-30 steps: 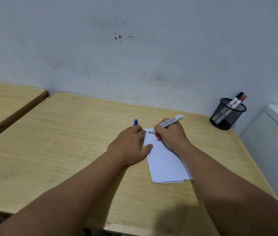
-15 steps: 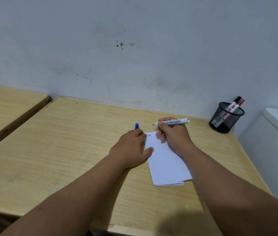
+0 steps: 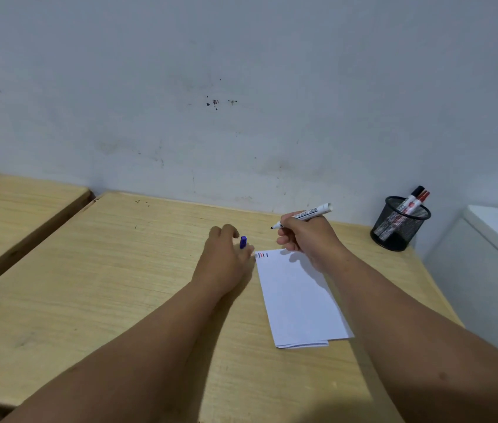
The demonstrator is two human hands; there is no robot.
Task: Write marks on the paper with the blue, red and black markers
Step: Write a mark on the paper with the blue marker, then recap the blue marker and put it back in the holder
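Note:
A folded white paper (image 3: 299,300) lies on the wooden desk (image 3: 119,285), with small red and dark marks (image 3: 262,255) at its far left corner. My right hand (image 3: 308,239) is raised just beyond the paper's far edge. It grips an uncapped white-barrelled marker (image 3: 308,214) whose dark tip points left, off the paper. My left hand (image 3: 226,261), blurred, sits left of the paper with a small blue cap (image 3: 243,242) at its fingertips. A black-capped marker (image 3: 413,196) and a red-capped marker (image 3: 421,200) stand in a holder.
The black mesh pen holder (image 3: 398,230) stands at the desk's far right corner against the grey wall. A second wooden desk (image 3: 13,215) lies to the left across a narrow gap. A white cabinet (image 3: 491,254) adjoins the right edge.
My right hand lifted the marker tip off the paper and drew back toward the wall. My left hand slid off the paper's corner to the left, and the marks came into view.

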